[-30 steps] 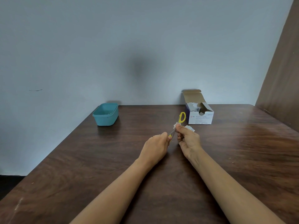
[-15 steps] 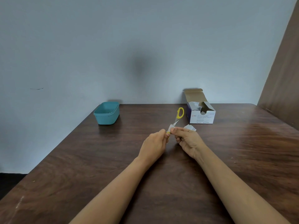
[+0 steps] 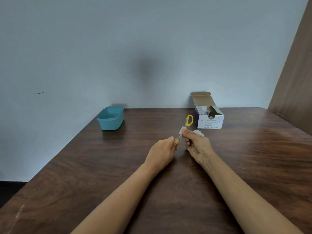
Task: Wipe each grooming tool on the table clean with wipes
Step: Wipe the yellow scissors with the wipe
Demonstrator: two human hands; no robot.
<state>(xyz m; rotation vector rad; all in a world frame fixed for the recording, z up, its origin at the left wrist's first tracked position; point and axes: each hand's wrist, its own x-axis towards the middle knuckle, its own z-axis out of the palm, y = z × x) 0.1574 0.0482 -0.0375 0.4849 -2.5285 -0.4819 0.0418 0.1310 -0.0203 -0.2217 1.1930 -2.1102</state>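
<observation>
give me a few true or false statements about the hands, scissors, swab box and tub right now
1. The left hand grips the yellow-handled scissors. True.
2. The right hand is empty. False: it pinches a white wipe against the scissors.
3. The alcohol swab box is closed. False: its top flap stands open.
4. The teal tub sits on the table left of the hands, near the wall. True.
5. The scissors lie inside the tub. False: they are held between the hands.
</observation>
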